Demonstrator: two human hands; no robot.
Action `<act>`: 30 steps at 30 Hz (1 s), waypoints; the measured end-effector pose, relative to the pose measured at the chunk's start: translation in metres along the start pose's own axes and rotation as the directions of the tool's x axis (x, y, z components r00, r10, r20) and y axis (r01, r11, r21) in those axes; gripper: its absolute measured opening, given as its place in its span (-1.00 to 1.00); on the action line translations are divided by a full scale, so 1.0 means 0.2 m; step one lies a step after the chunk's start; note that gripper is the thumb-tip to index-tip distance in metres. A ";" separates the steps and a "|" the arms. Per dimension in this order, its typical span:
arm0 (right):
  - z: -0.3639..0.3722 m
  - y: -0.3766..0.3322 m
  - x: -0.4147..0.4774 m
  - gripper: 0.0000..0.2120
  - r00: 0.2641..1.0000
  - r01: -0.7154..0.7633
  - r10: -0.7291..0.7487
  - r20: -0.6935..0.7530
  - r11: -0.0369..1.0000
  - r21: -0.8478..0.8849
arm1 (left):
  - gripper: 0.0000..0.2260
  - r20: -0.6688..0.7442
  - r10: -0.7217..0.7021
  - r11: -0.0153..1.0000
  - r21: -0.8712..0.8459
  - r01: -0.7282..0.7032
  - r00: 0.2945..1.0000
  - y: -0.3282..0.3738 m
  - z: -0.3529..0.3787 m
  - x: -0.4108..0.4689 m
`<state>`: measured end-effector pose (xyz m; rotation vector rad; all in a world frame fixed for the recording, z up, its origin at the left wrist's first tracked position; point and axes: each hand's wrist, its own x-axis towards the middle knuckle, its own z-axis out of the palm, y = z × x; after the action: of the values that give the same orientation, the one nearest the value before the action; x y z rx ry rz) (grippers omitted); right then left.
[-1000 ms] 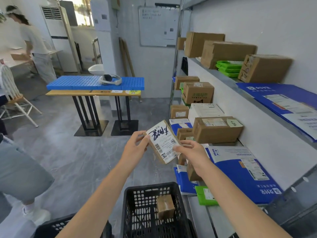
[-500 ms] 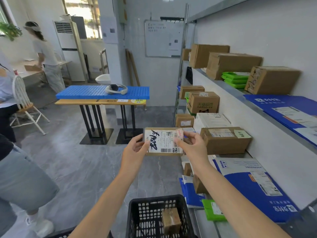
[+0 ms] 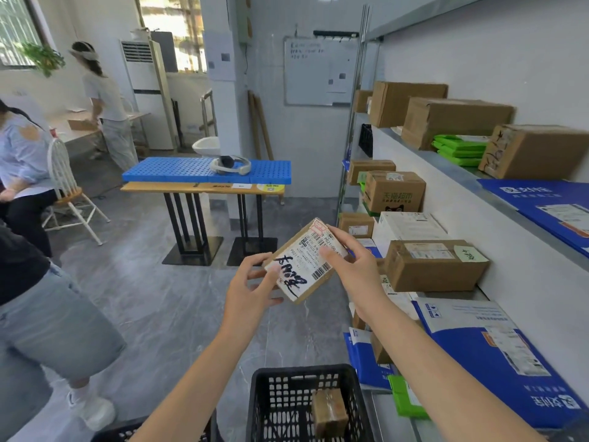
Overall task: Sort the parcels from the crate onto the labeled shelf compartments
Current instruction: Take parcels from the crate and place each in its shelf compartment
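I hold a small brown parcel with a white label and black handwriting in front of me, tilted with its label up. My left hand grips its lower left corner and my right hand grips its right side. Below, a black plastic crate holds one small brown taped parcel. The metal shelf on my right carries brown boxes and blue and green mailer bags on several levels.
A table with a blue perforated top stands ahead on the grey floor, a headset on it. A person in denim shorts stands close at my left. Two more people are further back left. A second black crate's edge shows at the bottom.
I have turned the parcel between my hands, from level with the label facing me to tilted diagonally. The view has shifted slightly upward and toward the shelf.
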<state>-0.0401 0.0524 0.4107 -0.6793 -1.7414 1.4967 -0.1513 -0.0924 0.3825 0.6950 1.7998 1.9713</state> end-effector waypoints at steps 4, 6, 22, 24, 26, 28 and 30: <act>0.05 0.00 0.00 -0.56 0.999 -0.021 0.022 -0.030 0.999 0.028 | -0.82 -0.003 -0.007 0.999 -0.046 0.007 1.000 -0.03 -0.02 -0.02; 0.08 0.00 -0.01 -0.46 0.999 -0.033 0.033 -0.027 0.999 0.009 | -0.80 -0.014 -0.001 1.000 -0.031 0.000 1.000 -0.04 -0.03 -0.02; 0.17 -0.02 -0.07 -0.60 0.999 -0.043 0.038 0.026 0.977 0.209 | -0.70 -0.077 0.086 0.993 -0.077 -0.092 0.993 0.06 -0.11 -0.06; 0.17 -0.03 -0.10 -0.61 0.999 -0.035 0.034 0.008 0.972 0.231 | -0.70 -0.073 0.101 0.992 -0.071 -0.106 0.992 0.07 -0.11 -0.08; 0.17 -0.04 -0.12 -0.62 1.000 -0.026 0.027 -0.005 0.975 0.222 | -0.70 -0.065 0.109 0.991 -0.069 -0.114 0.992 0.08 -0.12 -0.09; 0.17 -0.05 -0.16 -0.63 1.000 -0.011 0.015 -0.018 0.980 0.196 | -0.70 -0.056 0.098 0.991 -0.084 -0.103 0.994 0.07 -0.13 -0.11; 0.16 -0.05 -0.20 -0.62 1.000 0.005 0.000 -0.027 0.986 0.168 | -0.70 -0.040 0.085 0.992 -0.094 -0.088 0.996 0.07 -0.14 -0.14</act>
<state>-0.0414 0.0010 0.4109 -0.6067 -1.5736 1.6043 -0.1449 -0.1319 0.3928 0.7224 1.7090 2.1241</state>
